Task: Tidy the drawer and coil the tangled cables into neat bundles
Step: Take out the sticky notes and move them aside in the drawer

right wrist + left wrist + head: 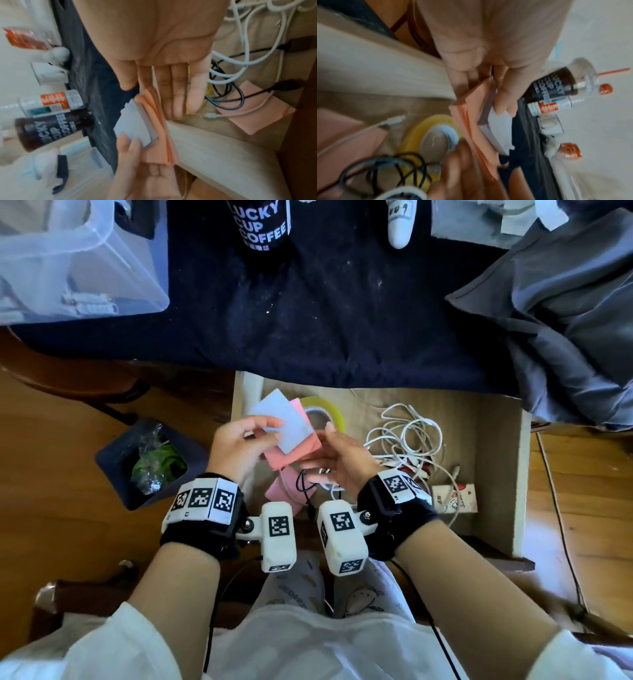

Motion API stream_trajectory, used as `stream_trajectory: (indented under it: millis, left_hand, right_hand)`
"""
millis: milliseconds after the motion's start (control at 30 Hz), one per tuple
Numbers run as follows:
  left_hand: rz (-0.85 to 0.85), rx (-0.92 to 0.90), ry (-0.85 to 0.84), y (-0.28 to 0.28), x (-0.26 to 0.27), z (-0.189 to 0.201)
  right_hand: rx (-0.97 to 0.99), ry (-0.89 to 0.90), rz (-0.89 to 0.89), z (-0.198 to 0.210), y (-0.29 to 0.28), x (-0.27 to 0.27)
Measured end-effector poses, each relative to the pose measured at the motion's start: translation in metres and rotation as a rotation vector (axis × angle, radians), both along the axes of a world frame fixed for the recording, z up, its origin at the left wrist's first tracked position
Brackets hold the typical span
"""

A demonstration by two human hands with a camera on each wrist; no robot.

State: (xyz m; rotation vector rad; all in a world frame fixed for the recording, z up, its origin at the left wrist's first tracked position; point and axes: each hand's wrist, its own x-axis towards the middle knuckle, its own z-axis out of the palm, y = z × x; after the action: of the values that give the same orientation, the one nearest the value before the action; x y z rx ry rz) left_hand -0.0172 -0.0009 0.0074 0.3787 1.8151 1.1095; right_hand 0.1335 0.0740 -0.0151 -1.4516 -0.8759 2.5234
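Above the open drawer's left end, the left hand pinches stacked blue and pink sticky-note pads; the right hand, fingers straight, rests against their right edge. Tangled white cables lie right of it.

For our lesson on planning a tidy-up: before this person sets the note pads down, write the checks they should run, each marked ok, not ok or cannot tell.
1. Left hand grips the stack of pads: ok, thumb on the white pad, fingers beneath the pink pads.
2. Right hand steadies the stack: ok, straight fingers lie flat against its side.
3. Pads squared up: not ok, the white pad sits skewed on the pink ones.
4. Free spot in the drawer for the stack: cannot tell, the hands hide the near left part.
5. White cables coiled: not ok, a loose tangle.
6. Loose pink pad collected: not ok, it lies under cables.
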Motion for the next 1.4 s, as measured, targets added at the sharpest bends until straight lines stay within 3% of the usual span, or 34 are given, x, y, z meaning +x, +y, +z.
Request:
stream_trajectory:
  millis: [133,267,433,533,600,667,800,933,1133,1200,1400]
  left_hand:
    - [0.145,0.010,0.001,-0.021,-0.016,0.003]
    - [0.117,-0.009,0.024,-0.033,-0.024,-0.001]
    - [-0.025,0.018,0.075,-0.036,-0.021,-0.012]
    - [-0.026,-0.003,0.076,-0.039,-0.023,-0.019]
    - [0.011,-0.023,0.049,-0.040,-0.023,-0.022]
    - [0.034,-0.033,0.015,-0.040,-0.023,-0.023]
    - [0.063,-0.052,-0.035,-0.044,-0.025,-0.028]
    - [0.095,-0.053,-0.055,-0.048,-0.027,-0.028]
    - [0.142,-0.056,-0.073,-0.054,-0.029,-0.024]
    - [0.144,-0.059,-0.064,-0.053,-0.029,-0.022]
    - [0.148,-0.040,-0.035,-0.050,-0.030,-0.016]
  right_hand:
    - [-0.161,-0.098,0.238,-0.010,-0.010,-0.021]
    - [-0.150,-0.237,0.398,-0.037,-0.032,-0.047]
    - [0.056,-0.393,0.712,-0.065,-0.026,-0.051]
    - [0.470,-0.570,1.059,-0.070,-0.022,-0.048]
    - [0.540,-0.545,1.159,-0.073,-0.022,-0.047]
    - [0.537,-0.507,1.154,-0.081,-0.021,-0.045]
    - [0.311,-0.464,1.021,-0.085,-0.020,-0.041]
    - [0.534,-0.513,1.181,-0.089,-0.020,-0.049]
    - [0.687,-0.582,1.387,-0.089,-0.026,-0.039]
    - [0.647,-0.581,1.289,-0.087,-0.025,-0.038]
    - [0.377,-0.467,0.679,-0.054,-0.005,-0.018]
